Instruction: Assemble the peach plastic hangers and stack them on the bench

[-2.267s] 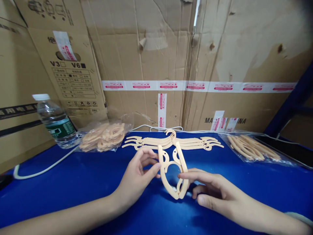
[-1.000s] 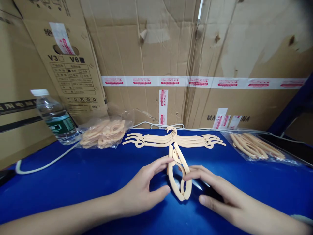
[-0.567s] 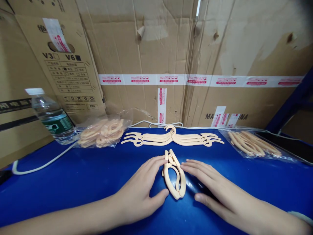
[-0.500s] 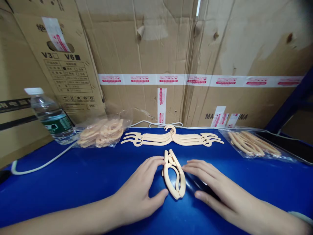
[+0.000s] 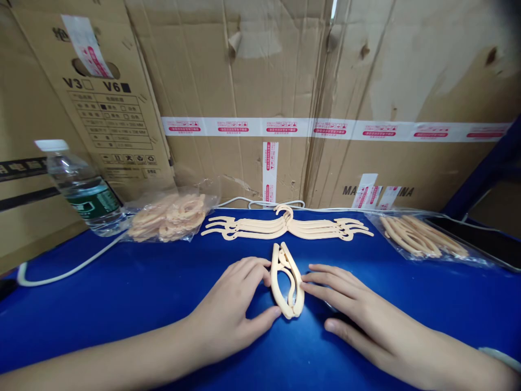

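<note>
A folded cream-coloured plastic hanger (image 5: 275,290) lies on the blue table with its narrow end pointing away from me. My left hand (image 5: 232,309) rests at its left side, fingers curved and thumb apart, the fingertips and thumb tip against or very near its edge. On the other side, the fingertips of my right hand (image 5: 358,304) meet the hanger's right edge; its fingers are stretched and the thumb stands away. Neither hand is closed around it. Just beyond lie several unfolded hangers (image 5: 250,228), stacked with their hooks together.
At the back left, a clear bag of folded hangers (image 5: 171,217) sits beside a water bottle (image 5: 91,195). Another bagged bunch of hangers (image 5: 423,236) lies at the right, near a dark flat device (image 5: 476,241). A white cable (image 5: 69,278) runs along the table; cardboard (image 5: 228,168) walls the back.
The folded hanger has shifted slightly away from me and lies flatter. The fingers of my left hand have curled more, and my right fingertips have moved slightly left. The view has tilted slightly down.
</note>
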A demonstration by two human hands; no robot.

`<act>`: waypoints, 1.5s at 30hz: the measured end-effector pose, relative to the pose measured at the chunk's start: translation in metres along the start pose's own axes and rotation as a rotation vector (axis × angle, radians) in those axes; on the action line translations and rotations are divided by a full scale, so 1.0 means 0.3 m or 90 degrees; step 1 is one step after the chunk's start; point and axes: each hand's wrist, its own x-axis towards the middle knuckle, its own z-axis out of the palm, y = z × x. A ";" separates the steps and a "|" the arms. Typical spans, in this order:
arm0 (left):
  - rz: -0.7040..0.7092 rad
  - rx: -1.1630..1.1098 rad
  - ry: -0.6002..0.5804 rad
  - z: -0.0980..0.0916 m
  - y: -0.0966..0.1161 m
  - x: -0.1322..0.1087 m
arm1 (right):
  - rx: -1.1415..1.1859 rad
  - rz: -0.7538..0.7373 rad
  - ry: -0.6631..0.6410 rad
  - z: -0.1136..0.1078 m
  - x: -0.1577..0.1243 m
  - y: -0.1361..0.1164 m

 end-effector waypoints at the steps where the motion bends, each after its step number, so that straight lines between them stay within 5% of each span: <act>1: -0.002 0.000 0.003 0.000 -0.001 -0.001 | 0.002 0.000 -0.002 0.000 0.001 -0.001; 45: -0.007 0.052 0.002 0.008 -0.002 -0.011 | 0.030 -0.006 -0.023 -0.010 0.003 -0.002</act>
